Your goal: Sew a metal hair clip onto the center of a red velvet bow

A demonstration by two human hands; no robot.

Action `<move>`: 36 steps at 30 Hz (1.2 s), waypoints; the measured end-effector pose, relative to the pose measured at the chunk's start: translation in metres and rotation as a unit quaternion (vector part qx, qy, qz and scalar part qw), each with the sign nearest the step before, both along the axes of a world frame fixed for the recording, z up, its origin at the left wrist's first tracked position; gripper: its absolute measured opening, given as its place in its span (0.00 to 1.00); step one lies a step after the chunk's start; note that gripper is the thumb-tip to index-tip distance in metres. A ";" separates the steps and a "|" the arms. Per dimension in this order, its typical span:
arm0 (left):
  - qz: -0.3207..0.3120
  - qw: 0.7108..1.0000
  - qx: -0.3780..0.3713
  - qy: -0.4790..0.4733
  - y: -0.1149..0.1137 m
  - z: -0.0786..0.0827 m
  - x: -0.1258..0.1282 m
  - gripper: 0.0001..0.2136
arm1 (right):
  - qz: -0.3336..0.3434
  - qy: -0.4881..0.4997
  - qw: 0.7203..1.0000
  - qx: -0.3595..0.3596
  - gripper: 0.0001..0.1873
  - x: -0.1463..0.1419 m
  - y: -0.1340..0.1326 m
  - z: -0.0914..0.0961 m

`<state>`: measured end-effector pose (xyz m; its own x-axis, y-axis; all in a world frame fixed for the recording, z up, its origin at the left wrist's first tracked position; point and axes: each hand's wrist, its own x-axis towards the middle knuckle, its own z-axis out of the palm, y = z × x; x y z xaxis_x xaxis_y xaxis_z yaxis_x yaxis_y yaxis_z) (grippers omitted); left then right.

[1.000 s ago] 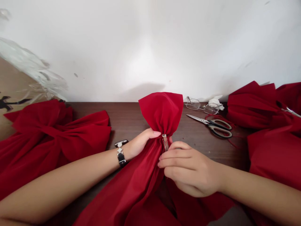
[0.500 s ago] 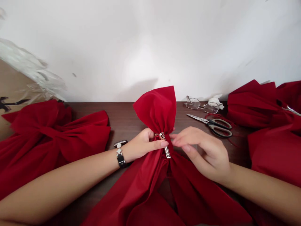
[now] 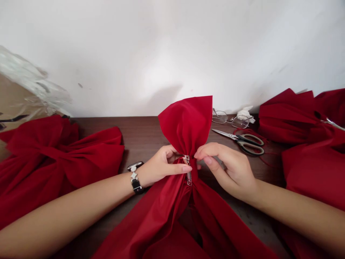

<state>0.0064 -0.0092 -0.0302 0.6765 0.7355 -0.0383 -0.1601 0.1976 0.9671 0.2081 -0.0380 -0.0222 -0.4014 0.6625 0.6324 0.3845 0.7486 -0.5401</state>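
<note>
Left hand (image 3: 159, 163): grasping the gathered red cloth bow (image 3: 185, 122) at its narrow middle, beside the metal clip (image 3: 188, 174).
Right hand (image 3: 226, 169): half open, the fingers only touch the bow right of the clip.
Bow place: center of the wooden table (image 3: 142, 133), upper part stands up.
Far right: scissors (image 3: 242, 140), eyeglasses (image 3: 229, 119).
Both sides: other red bows (image 3: 61, 151).

Left forearm (image 3: 67, 205) and right forearm (image 3: 299, 212) reach inward from the lower corners. Left hand (image 3: 160, 163) curled, fingers pinching, palm toward centre. Right hand (image 3: 229, 169) raised, fingers loosely together, fingertips (image 3: 199, 153) pointing left, near the left hand.
</note>
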 end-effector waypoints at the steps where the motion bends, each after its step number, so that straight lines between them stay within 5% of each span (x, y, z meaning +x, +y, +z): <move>1: 0.006 1.000 0.010 0.005 0.000 0.000 0.000 0.10 | -0.004 0.005 1.000 -0.007 0.07 0.000 0.001 0.000; 14: 0.053 0.998 -0.039 0.006 0.001 -0.001 -0.001 0.12 | 0.036 0.163 0.962 -0.216 0.07 -0.002 0.013 -0.003; 24: 0.083 0.996 -0.012 0.024 0.000 -0.004 0.000 0.13 | 0.001 0.217 0.966 -0.140 0.12 -0.001 0.005 0.010; 28: 0.107 0.992 0.039 0.053 0.002 -0.006 -0.001 0.12 | 0.017 0.164 0.977 -0.133 0.04 -0.001 0.002 0.008; 36: 0.078 0.996 0.047 0.011 0.002 -0.003 -0.001 0.10 | 0.094 0.049 0.993 -0.045 0.14 0.003 0.002 0.013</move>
<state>0.0059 -0.0075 -0.0328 0.5531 0.8328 0.0218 -0.1609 0.0812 0.9836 0.2112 -0.0357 -0.0090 -0.4628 0.6369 0.6166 0.1838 0.7494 -0.6361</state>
